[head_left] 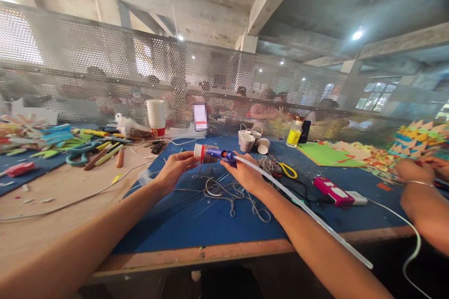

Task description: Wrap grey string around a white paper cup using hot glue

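My left hand is closed around the end of a paper cup, which lies tilted on its side in the air above the blue mat. In my right hand is a blue hot glue gun, its nozzle end up against the cup. A long whitish glue stick sticks out of the gun's back and runs down past my right forearm. Grey cord lies loosely coiled on the mat below both hands. The exact spot where nozzle and cup meet is too small to make out.
Small cord-wrapped cups stand behind my hands, near yellow-handled scissors and a yellow-labelled bottle. Stacked paper cups are at back left, tools nearer. A pink power strip lies right, beside another person's hands.
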Available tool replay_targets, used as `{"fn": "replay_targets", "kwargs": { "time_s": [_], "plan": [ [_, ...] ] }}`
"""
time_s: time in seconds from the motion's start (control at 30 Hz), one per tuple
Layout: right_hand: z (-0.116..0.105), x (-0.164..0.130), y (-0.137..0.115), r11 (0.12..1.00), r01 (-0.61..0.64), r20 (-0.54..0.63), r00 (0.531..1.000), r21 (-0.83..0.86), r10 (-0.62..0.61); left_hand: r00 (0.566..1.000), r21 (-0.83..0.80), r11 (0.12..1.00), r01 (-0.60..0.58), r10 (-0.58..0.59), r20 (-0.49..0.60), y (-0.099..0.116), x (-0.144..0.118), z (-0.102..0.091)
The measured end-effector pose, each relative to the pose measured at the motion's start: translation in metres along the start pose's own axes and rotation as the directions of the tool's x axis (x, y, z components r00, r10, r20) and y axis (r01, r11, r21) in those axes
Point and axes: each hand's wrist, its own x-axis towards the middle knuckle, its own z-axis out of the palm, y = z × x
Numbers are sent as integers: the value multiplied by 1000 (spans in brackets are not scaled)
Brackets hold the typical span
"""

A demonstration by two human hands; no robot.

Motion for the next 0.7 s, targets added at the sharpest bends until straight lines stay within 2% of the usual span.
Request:
{"fn": "replay_targets", "kwargs": {
  "time_s": [0.1, 0.17, 0.23, 0.33, 0.43, 0.47, 0.5, 0.57, 0.63, 0.7],
  "plan": [
    [7, 3, 5, 985, -46, -48, 997, 168, 55, 1000, -7, 1000, -2, 2, 1, 0, 0, 1],
    [10, 7, 11, 935, -96, -52, 991, 340, 121, 1000, -28, 1000, 8, -8, 0, 0, 0, 1],
    [12, 11, 18, 844, -172, 5, 980, 508, 197, 1000, -50, 999, 21, -21, -7, 1, 0, 1],
    [16, 17, 32, 658, -252, 103, 961, 710, 256, 999, -65, 997, 28, -30, -29, 0, 0, 0],
    [23, 22, 47, 471, -344, 198, 922, 812, 332, 999, -80, 996, 30, -32, -18, 0, 0, 0],
    [25, 22, 52, 439, -375, 231, 909, 817, 346, 1000, -88, 996, 29, -30, -8, 0, 0, 0],
    [28, 22, 56, 427, -401, 254, 897, 811, 361, 1000, -95, 995, 28, -28, 2, -1, 0, 0],
    [33, 22, 64, 468, -420, 258, 892, 778, 372, 1000, -106, 994, 29, -28, 10, -1, 0, 0],
    [37, 22, 70, 553, -424, 254, 898, 717, 359, 999, -108, 994, 32, -32, 5, -3, 1, -1],
    [40, 23, 74, 666, -466, 293, 884, 582, 363, 999, -108, 994, 34, -34, 4, -4, 3, -2]
  ]
}}
